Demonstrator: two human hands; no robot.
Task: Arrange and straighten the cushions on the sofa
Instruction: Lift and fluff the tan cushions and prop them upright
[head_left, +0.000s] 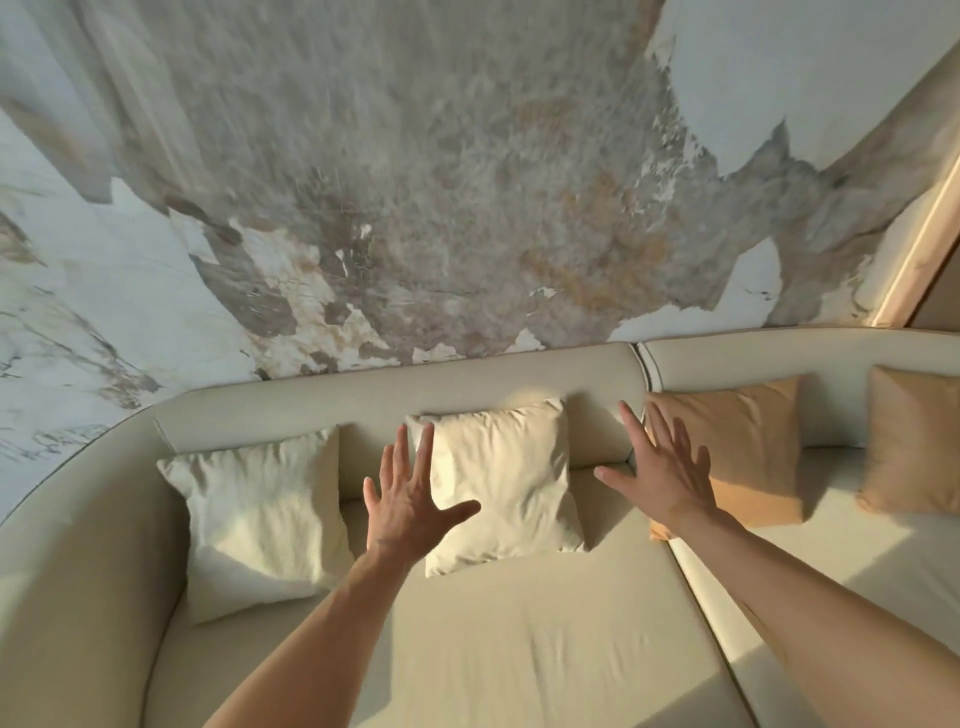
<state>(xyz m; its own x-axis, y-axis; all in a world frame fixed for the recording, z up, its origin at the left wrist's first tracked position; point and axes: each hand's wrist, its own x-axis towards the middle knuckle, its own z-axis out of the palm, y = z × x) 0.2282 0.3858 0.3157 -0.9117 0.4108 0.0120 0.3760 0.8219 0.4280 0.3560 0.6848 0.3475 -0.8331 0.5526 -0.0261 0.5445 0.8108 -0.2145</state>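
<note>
Forearms reach in over the sofa seat (519, 649). Left hand (410, 499) and right hand (662, 470) hover with fingers spread, holding nothing, on either side of the middle cream cushion (506, 480). Another cream cushion (260, 525) leans left; two tan cushions (748, 447) (914, 441) lean right. Marbled wall (441, 182) rises behind.

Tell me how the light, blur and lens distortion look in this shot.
Head view: warm low sunlight from the right, with bright patches on the middle cushion and sofa; the marble wall is smeared by motion blur; the wide lens bends the sofa back; the hands are slightly soft.
</note>
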